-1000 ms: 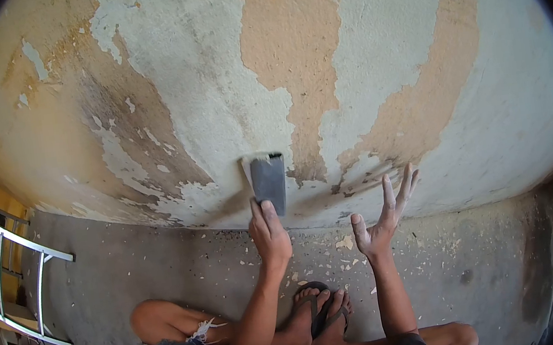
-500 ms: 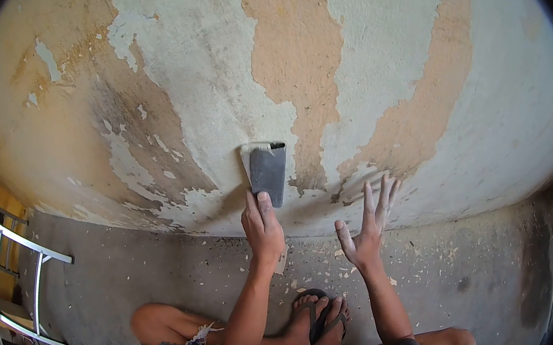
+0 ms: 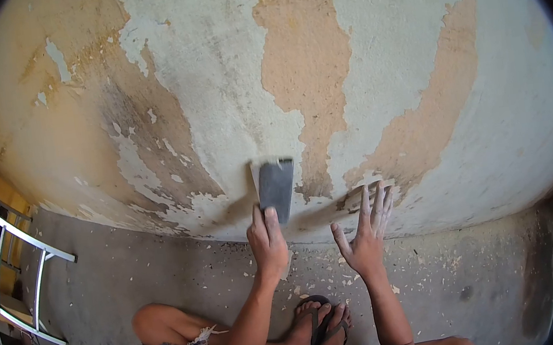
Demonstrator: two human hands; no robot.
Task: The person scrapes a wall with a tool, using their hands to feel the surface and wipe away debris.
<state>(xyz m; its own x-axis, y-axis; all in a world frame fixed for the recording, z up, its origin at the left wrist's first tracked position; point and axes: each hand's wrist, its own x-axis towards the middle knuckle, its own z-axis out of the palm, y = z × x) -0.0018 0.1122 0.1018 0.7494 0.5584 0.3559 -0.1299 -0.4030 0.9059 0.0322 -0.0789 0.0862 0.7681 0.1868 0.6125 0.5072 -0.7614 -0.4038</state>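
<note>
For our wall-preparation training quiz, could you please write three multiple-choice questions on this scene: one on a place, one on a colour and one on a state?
1. On the wall, the scraper blade lies: A below the left hand; B above it; C behind its wrist.
2. The large bare patches on the wall are: A tan; B blue; C black.
3. The right hand is: A a fist; B gripping the scraper; C open, fingers spread.
Answers: 1 B, the blade stands up from the gripping fingers; 2 A, sandy tan shows where the paint is gone; 3 C, its spread fingers lie against the foot of the wall, holding nothing.
</note>
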